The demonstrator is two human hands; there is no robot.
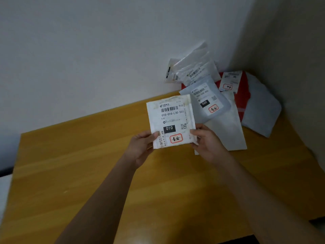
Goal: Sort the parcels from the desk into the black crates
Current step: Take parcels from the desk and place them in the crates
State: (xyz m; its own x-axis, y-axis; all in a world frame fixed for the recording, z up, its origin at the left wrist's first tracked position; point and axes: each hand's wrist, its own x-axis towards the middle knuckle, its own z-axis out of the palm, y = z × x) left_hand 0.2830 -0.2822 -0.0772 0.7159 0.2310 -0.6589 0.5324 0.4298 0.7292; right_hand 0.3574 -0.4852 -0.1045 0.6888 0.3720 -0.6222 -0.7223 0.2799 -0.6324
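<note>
A white padded parcel point(171, 120) with a barcode label and a black "010" box is held up above the wooden desk point(88, 164). My left hand point(142, 147) grips its lower left edge, thumb on the front. My right hand point(204, 143) pinches its lower right corner. Behind it, in the desk's far right corner, more parcels lie in a pile: a pale blue one marked "060" point(205, 99), a flat white one point(226, 131), a red one with a label point(241, 95), a grey one point(262, 110) and clear bags point(190, 67) leaning on the wall. No black crate is in view.
White walls meet behind the pile at the right. The desk's left edge runs near the frame's left side, with something white below it point(4, 191). A dark gap point(316, 223) shows past the desk's right front corner.
</note>
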